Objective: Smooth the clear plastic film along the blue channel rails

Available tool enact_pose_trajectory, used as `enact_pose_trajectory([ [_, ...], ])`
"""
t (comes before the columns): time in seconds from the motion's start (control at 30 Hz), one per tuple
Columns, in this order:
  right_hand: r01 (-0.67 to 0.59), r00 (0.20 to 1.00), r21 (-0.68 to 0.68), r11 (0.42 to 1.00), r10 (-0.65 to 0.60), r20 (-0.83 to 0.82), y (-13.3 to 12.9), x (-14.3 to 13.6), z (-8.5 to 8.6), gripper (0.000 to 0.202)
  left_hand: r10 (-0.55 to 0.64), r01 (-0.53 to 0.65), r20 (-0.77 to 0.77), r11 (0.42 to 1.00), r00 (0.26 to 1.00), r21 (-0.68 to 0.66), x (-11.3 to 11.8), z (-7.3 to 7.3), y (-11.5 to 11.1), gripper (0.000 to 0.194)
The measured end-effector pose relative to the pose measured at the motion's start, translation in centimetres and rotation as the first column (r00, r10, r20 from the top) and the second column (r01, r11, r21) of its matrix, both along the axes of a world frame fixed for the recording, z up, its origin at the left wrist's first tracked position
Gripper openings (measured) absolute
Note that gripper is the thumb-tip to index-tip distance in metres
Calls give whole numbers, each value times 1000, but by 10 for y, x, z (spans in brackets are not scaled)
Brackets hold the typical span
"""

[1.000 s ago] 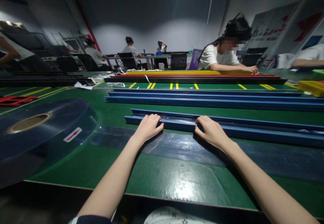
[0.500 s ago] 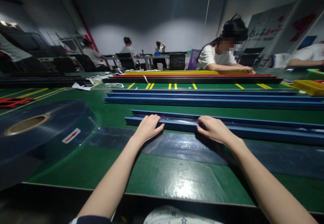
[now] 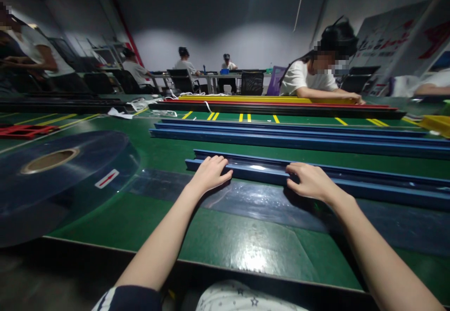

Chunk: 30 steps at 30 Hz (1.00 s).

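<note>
- a person's two bare hands reach over the near edge of a green worktop (image 3: 242, 243), both at a long blue channel (image 3: 258, 176).
- the channel lies lengthwise, open side up, roughly midway between the near edge and the yellow markings further back; its left end shows, its right end runs out of view.
- left hand (image 3: 211, 174): near the channel's left end, fingers bent over the front wall, thumb along the outer face; a narrow grip that seems to pinch the wall.
- right hand (image 3: 311, 179): further along the same wall, fingertips inside, thumb outside, the wall held between them.
- handling, as a judgement: the channel looks like thin plastic, light for its length and stiff, though it may bow or twist if lifted at one end. its glossy faces could be slippery. the wall makes a good hold, with hands spread well apart.
- a clear strip (image 3: 249, 198) lies flat between channel and near edge; it looks thin, bendy and slick, best taken by its borders.
- a large clear roll (image 3: 94, 151) sits at the left, by the near edge.
- more blue channels (image 3: 281, 140) lie beyond.
- towards the far edge are yellow, red and black lengths (image 3: 274, 110), with a co-worker (image 3: 302, 79) leaning in behind.
</note>
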State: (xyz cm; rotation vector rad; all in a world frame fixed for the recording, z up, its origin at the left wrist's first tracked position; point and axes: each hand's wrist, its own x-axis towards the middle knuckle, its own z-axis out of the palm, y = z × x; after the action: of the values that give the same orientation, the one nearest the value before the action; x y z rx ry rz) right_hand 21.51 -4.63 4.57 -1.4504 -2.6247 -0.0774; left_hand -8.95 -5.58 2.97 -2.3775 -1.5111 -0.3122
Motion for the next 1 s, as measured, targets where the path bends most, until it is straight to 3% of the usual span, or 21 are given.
enact_pose_trajectory([
  [0.4, -69, 997, 163, 984, 65, 29, -6, -25, -12, 33, 21, -21, -22, 1000, 1000, -18, 1, 2, -2, 26],
  [1.0, -95, 995, 205, 974, 89, 39, -5, -27, -16, 28, 33, -33, -1, 999, 999, -35, 2, 2, -2, 25],
])
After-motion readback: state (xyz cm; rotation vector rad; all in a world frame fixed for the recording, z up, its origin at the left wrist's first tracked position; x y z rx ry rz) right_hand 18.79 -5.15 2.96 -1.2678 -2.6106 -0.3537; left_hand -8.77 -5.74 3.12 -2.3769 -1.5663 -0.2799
